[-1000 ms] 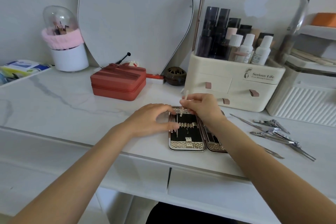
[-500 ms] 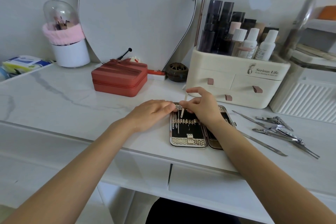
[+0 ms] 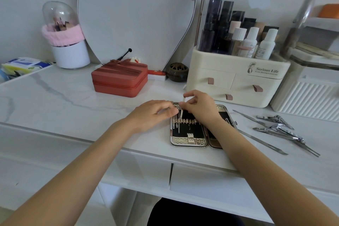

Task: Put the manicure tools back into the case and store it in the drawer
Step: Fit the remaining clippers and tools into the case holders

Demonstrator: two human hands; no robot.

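I see the white marble desk (image 3: 64, 97) first, and at its front edge the open manicure case (image 3: 189, 138) lies flat. To the right of it, loose steel tools (image 3: 278, 128) wait on the desk. My left hand (image 3: 154, 113) rests on the case's upper left corner with fingers curled. My right hand (image 3: 200, 105) pinches a thin tool (image 3: 182, 109), its tip in the case's elastic loops.

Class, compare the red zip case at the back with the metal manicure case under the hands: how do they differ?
The red zip case is shut; the manicure case lies open flat. The red zip case is matt and boxy, the manicure case shiny, patterned and thin. Nothing touches the red one; both hands work over the other. Both sit on the marble top.
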